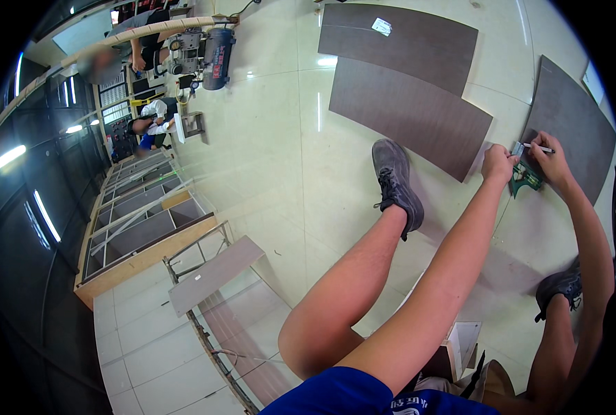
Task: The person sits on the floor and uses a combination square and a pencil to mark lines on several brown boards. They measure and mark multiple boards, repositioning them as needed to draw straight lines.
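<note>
At the right, my left hand [498, 164] is closed, its fingertips pinched on a combination square with a green head [526, 180]. The square lies against the edge of a dark brown board [574, 117] on the floor. My right hand [550, 159] grips a thin pen [540, 148], white and black, with its tip by the square's metal blade and the board's edge. Both hands are close together, and the fingers partly hide the blade.
Two more brown boards [398, 38] [408, 111] lie overlapping ahead of my shoe [394, 176]. An air compressor [214, 59] stands at the far left, near other people. A shelving frame [142, 214] and a metal stand bearing a board [218, 273] are to the left.
</note>
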Action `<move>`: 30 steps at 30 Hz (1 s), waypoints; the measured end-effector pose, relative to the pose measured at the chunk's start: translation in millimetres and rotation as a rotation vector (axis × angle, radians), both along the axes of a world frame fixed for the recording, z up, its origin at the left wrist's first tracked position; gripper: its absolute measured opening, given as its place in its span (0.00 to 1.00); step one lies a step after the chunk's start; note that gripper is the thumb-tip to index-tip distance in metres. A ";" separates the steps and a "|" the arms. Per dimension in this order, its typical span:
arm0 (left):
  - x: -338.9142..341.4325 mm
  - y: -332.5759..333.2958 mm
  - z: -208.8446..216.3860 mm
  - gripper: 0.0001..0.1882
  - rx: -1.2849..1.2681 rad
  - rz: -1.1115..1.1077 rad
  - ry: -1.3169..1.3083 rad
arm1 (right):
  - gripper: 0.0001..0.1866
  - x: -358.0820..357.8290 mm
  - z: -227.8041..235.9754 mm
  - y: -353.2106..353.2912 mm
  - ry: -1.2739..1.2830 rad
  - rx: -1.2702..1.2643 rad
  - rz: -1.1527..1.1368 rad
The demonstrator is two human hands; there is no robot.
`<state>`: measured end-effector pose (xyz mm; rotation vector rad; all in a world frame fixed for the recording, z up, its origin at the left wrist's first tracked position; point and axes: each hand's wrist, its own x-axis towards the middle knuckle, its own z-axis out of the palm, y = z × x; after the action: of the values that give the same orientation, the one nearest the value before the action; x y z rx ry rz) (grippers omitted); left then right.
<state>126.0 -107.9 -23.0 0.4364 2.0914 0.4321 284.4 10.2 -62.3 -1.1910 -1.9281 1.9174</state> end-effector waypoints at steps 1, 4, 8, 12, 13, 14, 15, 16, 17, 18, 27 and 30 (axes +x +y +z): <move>-0.6 -0.7 -0.1 0.15 0.001 0.009 0.006 | 0.08 0.8 -0.8 -1.1 0.023 -0.033 -0.023; -0.4 1.6 -0.2 0.16 -0.001 0.001 -0.016 | 0.09 5.1 -0.6 1.7 0.021 -0.058 -0.033; -10.3 -7.7 -3.9 0.16 -0.023 0.016 0.020 | 0.08 -9.6 -7.6 -4.8 -0.022 -0.008 0.022; 6.1 2.6 -4.1 0.16 0.010 0.004 -0.012 | 0.09 9.1 2.1 2.0 -0.028 0.024 -0.021; 8.6 2.8 -5.5 0.16 0.018 0.002 -0.013 | 0.09 8.6 8.1 2.3 -0.032 0.045 -0.020; 10.7 4.1 -7.2 0.16 0.013 -0.010 -0.002 | 0.09 8.5 14.8 3.1 -0.038 0.066 -0.019; -1.5 -2.5 -11.7 0.16 -0.012 -0.011 0.045 | 0.09 -9.5 14.7 -2.2 -0.010 0.041 -0.007; -13.5 -10.2 -15.6 0.16 -0.038 -0.011 0.093 | 0.10 -28.4 15.2 -7.1 0.019 0.015 0.007; -12.6 -10.1 -13.3 0.16 -0.048 -0.008 0.064 | 0.10 -26.6 11.5 -8.1 0.012 0.001 0.007; -14.0 -11.6 -10.8 0.16 -0.061 -0.003 0.040 | 0.10 -25.2 6.9 -10.9 0.011 0.021 0.012; 0.2 -6.2 -12.9 0.16 0.028 0.023 0.043 | 0.06 4.4 -16.7 -3.5 -0.034 0.091 0.023; 0.5 -7.4 -12.2 0.16 0.048 0.019 0.040 | 0.07 4.7 -19.2 -6.5 0.016 -0.028 -0.081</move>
<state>126.5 -115.3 -35.2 0.4570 2.1285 0.4897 289.1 3.7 -81.5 -1.2378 -1.8222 1.9130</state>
